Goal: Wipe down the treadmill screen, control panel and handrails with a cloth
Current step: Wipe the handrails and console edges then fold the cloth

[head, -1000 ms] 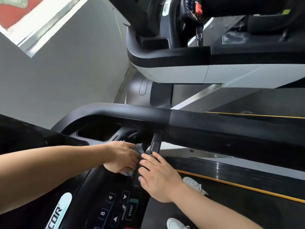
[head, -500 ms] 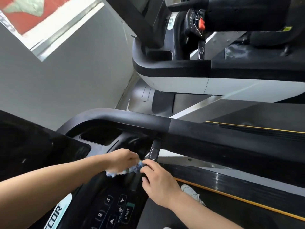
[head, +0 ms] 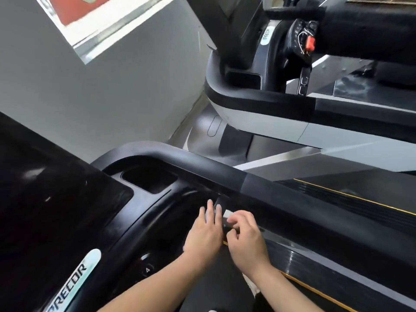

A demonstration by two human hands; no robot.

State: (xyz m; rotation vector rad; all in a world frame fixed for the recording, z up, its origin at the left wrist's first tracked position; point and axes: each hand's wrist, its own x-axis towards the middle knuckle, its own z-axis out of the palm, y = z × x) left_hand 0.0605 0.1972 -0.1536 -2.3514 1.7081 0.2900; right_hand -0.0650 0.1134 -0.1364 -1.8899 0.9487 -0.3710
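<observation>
I look down on a black treadmill: dark screen (head: 56,199) at left, glossy control panel (head: 157,221) with number keys (head: 147,270), and a black handrail (head: 281,192) running to the right. My left hand (head: 206,230) lies flat on the panel, fingertips against a small black paddle lever (head: 219,202) under the rail. The cloth (head: 184,247) is pressed beneath that palm, and only a pale sliver shows at the hand's left edge. My right hand (head: 244,235) sits just right of it, fingers curled around the lever's lower part.
A rectangular recess (head: 149,179) is sunk in the console behind my hands. A second treadmill (head: 270,122) with a red safety clip (head: 310,43) stands close on the far side. A grey wall (head: 112,97) rises at left. The belt deck with its yellow stripe (head: 351,195) runs at right.
My view has swung up and left. My left hand has flattened over the cloth and slid up to the lever. My right hand has curled tighter at the lever.
</observation>
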